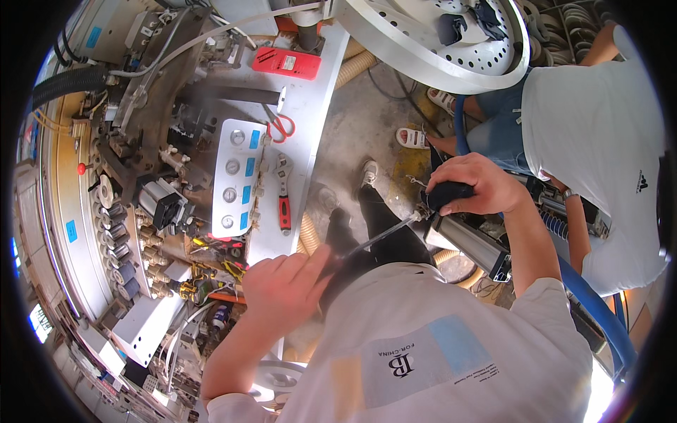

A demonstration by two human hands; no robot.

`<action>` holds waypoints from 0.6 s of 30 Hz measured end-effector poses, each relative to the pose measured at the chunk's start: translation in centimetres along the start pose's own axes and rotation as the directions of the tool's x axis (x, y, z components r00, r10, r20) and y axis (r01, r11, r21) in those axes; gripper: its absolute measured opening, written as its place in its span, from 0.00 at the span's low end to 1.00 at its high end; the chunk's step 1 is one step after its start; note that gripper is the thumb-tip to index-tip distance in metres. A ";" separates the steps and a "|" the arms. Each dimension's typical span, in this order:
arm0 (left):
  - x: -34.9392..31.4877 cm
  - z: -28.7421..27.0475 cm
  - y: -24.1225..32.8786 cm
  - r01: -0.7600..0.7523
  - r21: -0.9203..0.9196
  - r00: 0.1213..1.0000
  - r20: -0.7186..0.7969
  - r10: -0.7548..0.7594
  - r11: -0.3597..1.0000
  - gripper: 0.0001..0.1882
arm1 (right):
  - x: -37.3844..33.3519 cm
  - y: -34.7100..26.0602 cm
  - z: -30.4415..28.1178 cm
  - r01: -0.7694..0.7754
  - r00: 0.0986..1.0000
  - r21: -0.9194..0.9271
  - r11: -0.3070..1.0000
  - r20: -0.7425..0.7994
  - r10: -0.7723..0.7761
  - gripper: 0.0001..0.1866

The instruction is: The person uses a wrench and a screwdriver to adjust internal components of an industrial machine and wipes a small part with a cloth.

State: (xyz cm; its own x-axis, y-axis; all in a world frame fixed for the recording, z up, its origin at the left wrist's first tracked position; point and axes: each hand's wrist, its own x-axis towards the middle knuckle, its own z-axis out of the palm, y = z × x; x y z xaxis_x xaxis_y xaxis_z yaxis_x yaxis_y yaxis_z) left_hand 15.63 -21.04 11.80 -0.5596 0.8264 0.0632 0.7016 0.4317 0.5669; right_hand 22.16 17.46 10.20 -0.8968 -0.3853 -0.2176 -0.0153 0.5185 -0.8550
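Observation:
My right hand is closed around a rounded black piece, above a small metal fitting. A thin grey rod or strip runs slantwise from that fitting down to my left hand. The left fingers are curled and closed at its lower end, where the grip is partly hidden and a dark part is blurred. Just below my right hand lies a silver metal cylinder of a machine.
On the white bench at left lie an adjustable wrench, red-handled scissors and a red box. A gauge panel stands there. A co-worker is close at right. A round white perforated tray juts in at the top.

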 end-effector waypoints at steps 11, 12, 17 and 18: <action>-0.1 -1.0 -0.1 0.302 -0.438 0.946 0.248 -0.210 0.846 0.20 | -1.0 0.0 -0.9 0.068 0.995 0.021 0.997 -0.081 -0.066 0.22; 0.0 -1.0 -0.1 0.326 -0.481 0.939 0.261 -0.222 0.814 0.20 | -1.1 0.1 -0.9 0.072 0.993 0.050 0.996 -0.098 -0.067 0.22; 0.5 -1.2 -0.2 0.413 -0.556 0.905 0.341 -0.255 0.722 0.20 | -2.8 1.5 0.2 -0.070 0.974 0.315 0.946 -0.181 0.133 0.23; 0.3 -0.9 -0.3 0.436 -0.587 0.896 0.355 -0.267 0.682 0.20 | -3.5 2.0 0.8 -0.106 0.958 0.471 0.876 -0.189 0.218 0.23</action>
State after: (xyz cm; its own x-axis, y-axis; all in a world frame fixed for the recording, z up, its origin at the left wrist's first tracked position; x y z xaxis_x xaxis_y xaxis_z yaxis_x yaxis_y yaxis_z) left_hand 14.86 -21.25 12.42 -0.5321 0.7534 -0.3863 -0.0239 0.4427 0.8963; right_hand 25.66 19.26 8.83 -0.9457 -0.1119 -0.3053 0.2898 0.1358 -0.9474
